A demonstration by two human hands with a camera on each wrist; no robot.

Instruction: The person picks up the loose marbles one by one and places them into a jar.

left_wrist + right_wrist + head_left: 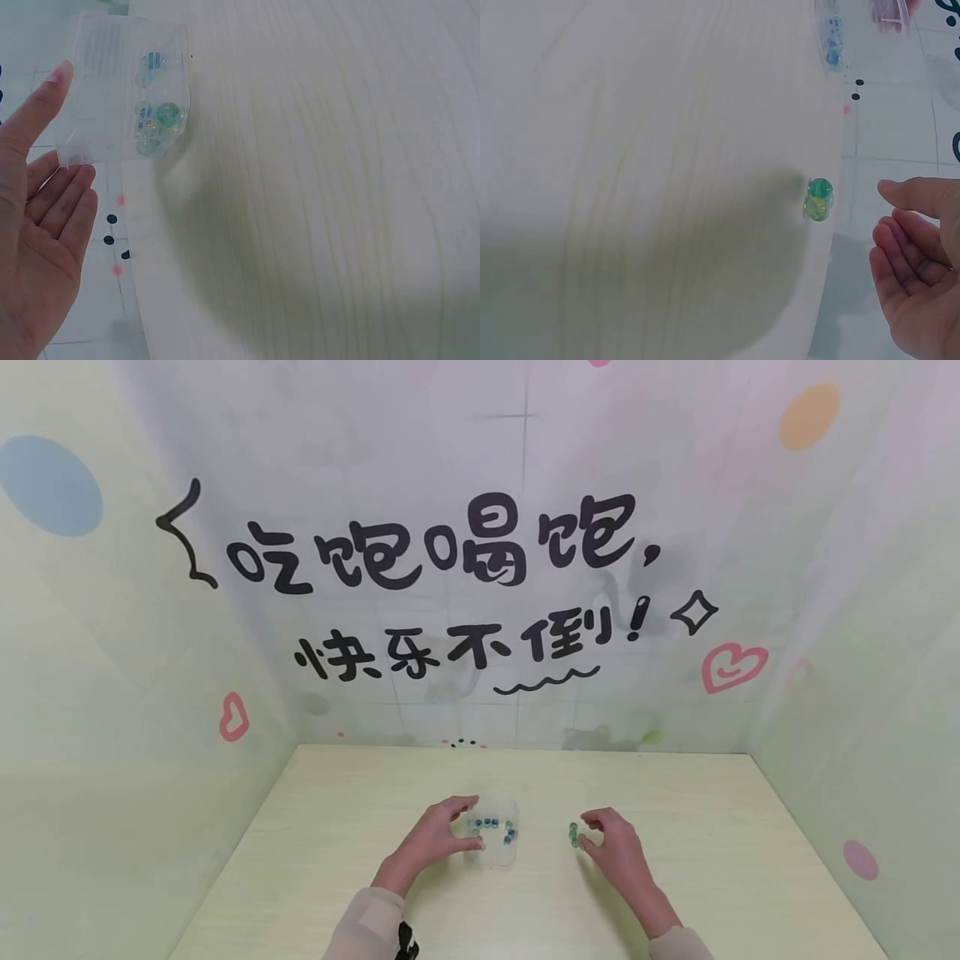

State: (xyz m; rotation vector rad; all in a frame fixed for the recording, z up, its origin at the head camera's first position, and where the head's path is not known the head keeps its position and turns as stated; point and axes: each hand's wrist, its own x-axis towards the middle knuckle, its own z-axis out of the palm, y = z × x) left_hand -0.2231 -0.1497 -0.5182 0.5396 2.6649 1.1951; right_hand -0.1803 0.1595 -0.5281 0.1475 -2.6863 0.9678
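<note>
A clear plastic box (pixel 495 852) stands on the table, with several blue marbles (pixel 491 822) and a green marble (pixel 169 114) inside. My left hand (pixel 437 837) holds the box from its left side, thumb and fingers spread around the near and far corners. To the right of the box, a small cluster of green marbles (pixel 573 833) lies directly on the tabletop. Beside that cluster is my right hand (pixel 618 852), its thumb and fingers parted. In the right wrist view, a gap shows between the fingertips and the green marbles (pixel 819 199).
The pale wooden table (pixel 300 893) ends at a printed back wall (pixel 420 718) with large black lettering. Matching side panels (pixel 97 735) close in the left and right. Hand shadows fall across the tabletop.
</note>
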